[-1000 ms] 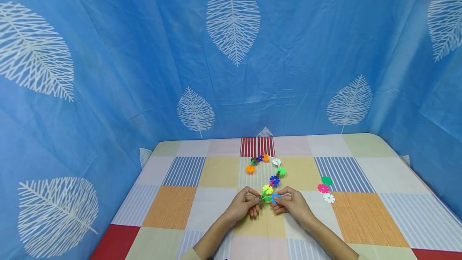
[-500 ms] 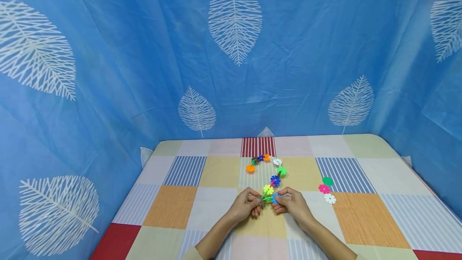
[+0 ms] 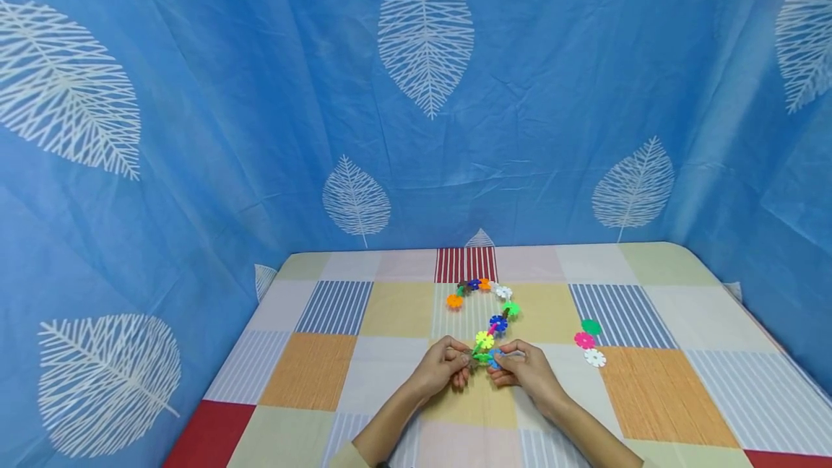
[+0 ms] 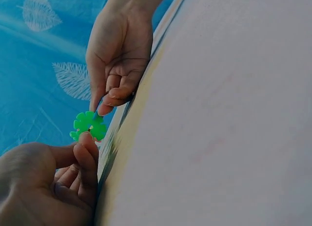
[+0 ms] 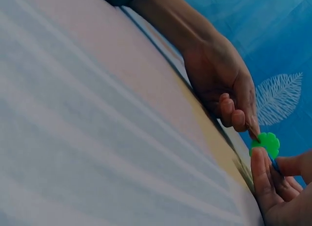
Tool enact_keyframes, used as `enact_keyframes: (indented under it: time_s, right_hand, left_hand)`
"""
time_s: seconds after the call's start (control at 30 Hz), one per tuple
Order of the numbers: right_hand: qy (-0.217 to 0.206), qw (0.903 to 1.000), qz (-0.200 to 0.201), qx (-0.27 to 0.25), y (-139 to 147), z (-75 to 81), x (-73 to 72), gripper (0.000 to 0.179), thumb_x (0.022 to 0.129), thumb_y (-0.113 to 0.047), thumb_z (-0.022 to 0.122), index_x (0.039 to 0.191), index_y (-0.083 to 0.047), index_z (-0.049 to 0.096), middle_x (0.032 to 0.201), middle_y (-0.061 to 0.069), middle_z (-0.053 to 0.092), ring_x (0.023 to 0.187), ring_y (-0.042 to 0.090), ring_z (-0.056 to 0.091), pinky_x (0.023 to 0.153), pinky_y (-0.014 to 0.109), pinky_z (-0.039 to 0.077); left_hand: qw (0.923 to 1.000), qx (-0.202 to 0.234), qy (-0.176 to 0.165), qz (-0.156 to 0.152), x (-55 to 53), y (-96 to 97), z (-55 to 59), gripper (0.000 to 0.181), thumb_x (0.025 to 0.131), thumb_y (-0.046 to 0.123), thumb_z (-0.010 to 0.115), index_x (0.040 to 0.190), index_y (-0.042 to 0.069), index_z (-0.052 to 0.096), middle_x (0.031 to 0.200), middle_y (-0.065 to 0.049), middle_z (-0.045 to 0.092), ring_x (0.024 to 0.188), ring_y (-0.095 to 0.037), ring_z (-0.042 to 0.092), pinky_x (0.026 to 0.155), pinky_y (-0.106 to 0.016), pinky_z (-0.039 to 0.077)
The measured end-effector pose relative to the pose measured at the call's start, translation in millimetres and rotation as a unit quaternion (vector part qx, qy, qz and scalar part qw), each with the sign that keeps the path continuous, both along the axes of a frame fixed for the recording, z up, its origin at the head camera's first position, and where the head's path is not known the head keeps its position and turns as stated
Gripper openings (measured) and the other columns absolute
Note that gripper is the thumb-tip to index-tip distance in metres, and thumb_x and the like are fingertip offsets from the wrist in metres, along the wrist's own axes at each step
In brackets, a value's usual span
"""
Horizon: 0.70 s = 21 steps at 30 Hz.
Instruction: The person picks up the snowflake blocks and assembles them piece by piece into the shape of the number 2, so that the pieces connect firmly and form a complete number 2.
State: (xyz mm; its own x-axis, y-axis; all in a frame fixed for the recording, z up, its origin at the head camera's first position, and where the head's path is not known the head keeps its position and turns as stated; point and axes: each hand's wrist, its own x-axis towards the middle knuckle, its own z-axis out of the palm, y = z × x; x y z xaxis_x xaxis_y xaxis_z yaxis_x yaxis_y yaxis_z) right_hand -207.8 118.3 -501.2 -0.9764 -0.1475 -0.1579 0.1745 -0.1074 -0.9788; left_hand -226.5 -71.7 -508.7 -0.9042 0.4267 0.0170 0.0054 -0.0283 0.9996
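Note:
A curved chain of interlocking plastic snowflake discs lies on the patchwork cloth, running from an orange disc (image 3: 454,302) at the far end past a dark blue disc (image 3: 498,324) and a yellow disc (image 3: 484,339). At its near end is a green disc (image 4: 89,124), between the two hands. My left hand (image 3: 437,370) pinches a brown disc (image 3: 472,358), mostly covered by the fingers. Opposite it, my right hand (image 3: 529,370) pinches a light blue disc (image 3: 495,359) against the green one's edge. How far the slots are joined is hidden.
Three loose discs lie to the right: a green one (image 3: 591,327), a pink one (image 3: 584,340) and a white one (image 3: 594,357). A patchwork cloth (image 3: 312,370) covers the table. Blue curtains (image 3: 533,92) with white leaf prints surround it.
The chain's far part has swung slightly to the right. Both hands keep their pinch at the near end, almost in the same place.

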Motion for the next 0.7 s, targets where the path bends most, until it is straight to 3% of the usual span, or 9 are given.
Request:
enact_keyframes:
  time_s: [0.13,0.23,0.3,0.37,0.47,0.5,0.57,0.7]
  right_hand:
    - [0.042,0.9962,0.028,0.071,11,-0.2,-5.5,0.031,0.091,-0.010,0.057,0.109,0.014,0.047,0.073,0.018,0.065,0.058,0.021,0.063,0.055,0.033,0.055]
    - [0.096,0.9819,-0.009,0.163,32,3.2,-14.6,0.031,0.091,-0.014,0.058,0.108,0.011,0.056,0.067,0.013,0.064,0.052,0.019,0.059,0.048,0.030,0.052]
    - [0.138,0.9613,-0.057,0.231,54,6.3,-22.3,0.028,0.090,-0.016,0.060,0.106,0.007,0.061,0.066,0.011,0.063,0.051,0.017,0.057,0.044,0.028,0.050]
    - [0.178,0.9333,-0.101,0.295,79,8.8,-28.8,0.026,0.089,-0.017,0.061,0.104,0.004,0.064,0.067,0.010,0.064,0.051,0.016,0.057,0.042,0.026,0.047]
    - [0.217,0.8865,-0.132,0.387,116,9.9,-33.4,0.028,0.089,-0.019,0.063,0.107,0.003,0.065,0.073,0.009,0.065,0.053,0.013,0.054,0.039,0.024,0.041]
    - [0.220,0.8760,-0.128,0.410,127,9.5,-33.8,0.030,0.088,-0.019,0.063,0.108,0.004,0.065,0.073,0.009,0.063,0.052,0.012,0.051,0.038,0.024,0.038]
    - [0.219,0.8583,-0.109,0.451,144,7.3,-34.3,0.035,0.087,-0.020,0.065,0.111,0.005,0.063,0.071,0.007,0.061,0.054,0.011,0.047,0.039,0.024,0.035]
    - [0.223,0.8439,-0.073,0.482,162,1.3,-38.4,0.033,0.083,-0.015,0.068,0.109,0.007,0.064,0.069,0.003,0.056,0.059,0.014,0.047,0.046,0.024,0.038]
  left_hand:
    - [0.9999,-0.009,0.006,-0.005,-0.6,-1.5,-1.4,0.013,0.092,-0.003,0.050,0.102,-0.009,0.045,0.062,-0.006,0.056,0.047,-0.008,0.049,0.044,-0.017,0.044]
    - [0.9996,-0.025,0.009,-0.006,-1.2,-2.5,-1.8,0.012,0.092,-0.001,0.050,0.102,-0.007,0.046,0.062,-0.005,0.057,0.047,-0.008,0.050,0.045,-0.017,0.045]
    - [0.9993,-0.035,0.009,-0.005,-1.4,-3.1,-1.2,0.011,0.092,0.000,0.051,0.102,-0.005,0.047,0.062,-0.004,0.057,0.047,-0.008,0.051,0.044,-0.017,0.045]
    - [0.9991,-0.043,0.008,-0.003,-1.6,-3.5,0.0,0.011,0.092,0.001,0.051,0.101,-0.005,0.048,0.062,-0.005,0.057,0.047,-0.009,0.051,0.044,-0.017,0.045]
    - [0.9988,-0.049,0.002,-0.001,-1.4,-4.1,2.2,0.011,0.092,0.002,0.052,0.101,-0.004,0.048,0.063,-0.007,0.058,0.047,-0.010,0.051,0.043,-0.018,0.044]
    - [0.9988,-0.050,-0.001,-0.001,-1.2,-4.3,3.0,0.011,0.092,0.002,0.052,0.101,-0.004,0.048,0.063,-0.008,0.058,0.047,-0.011,0.051,0.043,-0.018,0.044]
    - [0.9986,-0.053,-0.006,0.000,-0.8,-4.6,4.9,0.011,0.093,0.003,0.052,0.101,-0.003,0.049,0.063,-0.010,0.058,0.047,-0.011,0.051,0.042,-0.019,0.043]
    - [0.9982,-0.059,-0.012,0.001,-1.6,-5.0,5.8,0.011,0.093,0.002,0.052,0.102,-0.004,0.049,0.065,-0.013,0.059,0.047,-0.012,0.051,0.042,-0.019,0.043]
